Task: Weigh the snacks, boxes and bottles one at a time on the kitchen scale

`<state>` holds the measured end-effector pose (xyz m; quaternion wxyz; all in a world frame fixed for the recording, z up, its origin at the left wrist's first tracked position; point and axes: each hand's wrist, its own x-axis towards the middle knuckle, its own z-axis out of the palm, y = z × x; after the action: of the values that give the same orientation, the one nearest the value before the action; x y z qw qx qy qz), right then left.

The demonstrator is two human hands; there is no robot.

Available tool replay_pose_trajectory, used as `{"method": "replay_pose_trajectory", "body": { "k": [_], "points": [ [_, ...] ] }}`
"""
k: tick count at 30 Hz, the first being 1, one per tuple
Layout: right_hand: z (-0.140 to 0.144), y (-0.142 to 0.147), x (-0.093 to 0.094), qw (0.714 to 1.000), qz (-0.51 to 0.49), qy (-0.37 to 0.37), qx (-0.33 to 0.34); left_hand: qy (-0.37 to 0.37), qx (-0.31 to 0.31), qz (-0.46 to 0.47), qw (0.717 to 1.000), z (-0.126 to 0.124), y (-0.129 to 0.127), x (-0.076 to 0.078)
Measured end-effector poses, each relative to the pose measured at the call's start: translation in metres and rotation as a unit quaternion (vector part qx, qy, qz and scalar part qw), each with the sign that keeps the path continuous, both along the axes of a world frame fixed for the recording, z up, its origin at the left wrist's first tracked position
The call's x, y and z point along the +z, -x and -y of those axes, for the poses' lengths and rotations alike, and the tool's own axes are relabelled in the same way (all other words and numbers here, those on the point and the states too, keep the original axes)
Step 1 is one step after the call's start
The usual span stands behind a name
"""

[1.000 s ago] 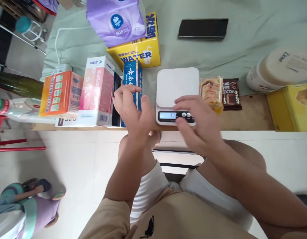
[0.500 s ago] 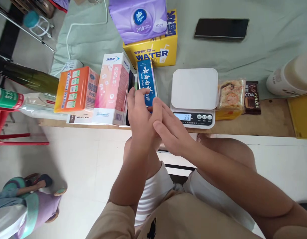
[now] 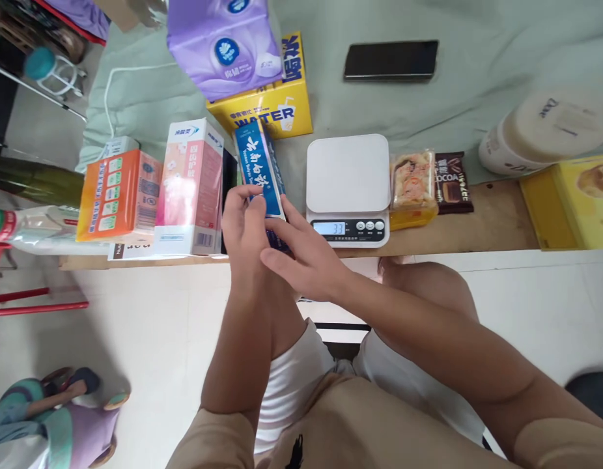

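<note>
Both hands pinch the blue toothpaste box point(image 3: 259, 170): left hand point(image 3: 246, 225) and right hand point(image 3: 301, 257) fingers close around its lower end. It looks light, stiff cardboard, best gripped by its long sides.

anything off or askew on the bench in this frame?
One oddity: the scale reads 33 on its display though its platform is bare. The blue box sits tilted, lifted out of the box row in the left hand and right hand. The purple tissue pack leans on the yellow WATER box. No spills or damage visible.
</note>
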<state>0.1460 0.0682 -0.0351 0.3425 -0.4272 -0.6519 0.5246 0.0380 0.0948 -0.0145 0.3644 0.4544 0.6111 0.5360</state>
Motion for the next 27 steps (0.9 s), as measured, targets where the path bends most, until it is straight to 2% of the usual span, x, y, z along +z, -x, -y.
{"method": "replay_pose_trajectory", "body": {
  "k": [2, 4, 7, 9, 12, 14, 17, 21, 24, 27],
  "points": [
    [0.001, 0.0, -0.003, 0.999, -0.02, -0.028, -0.013, -0.015, 0.029, 0.064, 0.997, -0.001, -0.003, 0.003],
    [0.002, 0.0, -0.006, 0.995, -0.041, -0.088, -0.032, -0.048, 0.049, 0.1, 0.993, -0.001, -0.007, 0.006],
    [0.002, -0.004, -0.005, 0.971, -0.078, -0.215, -0.076, -0.15, 0.054, 0.111, 0.981, 0.006, -0.022, 0.014],
    [0.003, -0.01, 0.001, 0.951, -0.1, -0.273, -0.106, -0.218, 0.065, 0.122, 0.966, 0.015, -0.039, 0.023],
    [0.006, -0.027, 0.014, 0.936, -0.117, -0.293, -0.155, -0.28, 0.047, 0.135, 0.949, 0.027, -0.064, 0.036],
    [0.01, -0.04, 0.02, 0.933, -0.132, -0.277, -0.188, -0.297, -0.004, 0.122, 0.947, 0.03, -0.074, 0.04],
    [0.016, -0.061, 0.021, 0.931, -0.171, -0.237, -0.221, -0.251, -0.067, 0.096, 0.961, 0.024, -0.081, 0.039],
    [0.023, -0.089, 0.011, 0.931, -0.198, -0.194, -0.239, -0.109, -0.078, 0.122, 0.983, 0.01, -0.092, 0.037],
    [0.027, -0.108, 0.005, 0.93, -0.185, -0.199, -0.248, -0.019, -0.108, 0.137, 0.985, 0.002, -0.105, 0.039],
    [0.028, -0.122, 0.007, 0.926, -0.169, -0.215, -0.261, 0.004, -0.156, 0.116, 0.981, -0.011, -0.119, 0.046]
  ]
}}
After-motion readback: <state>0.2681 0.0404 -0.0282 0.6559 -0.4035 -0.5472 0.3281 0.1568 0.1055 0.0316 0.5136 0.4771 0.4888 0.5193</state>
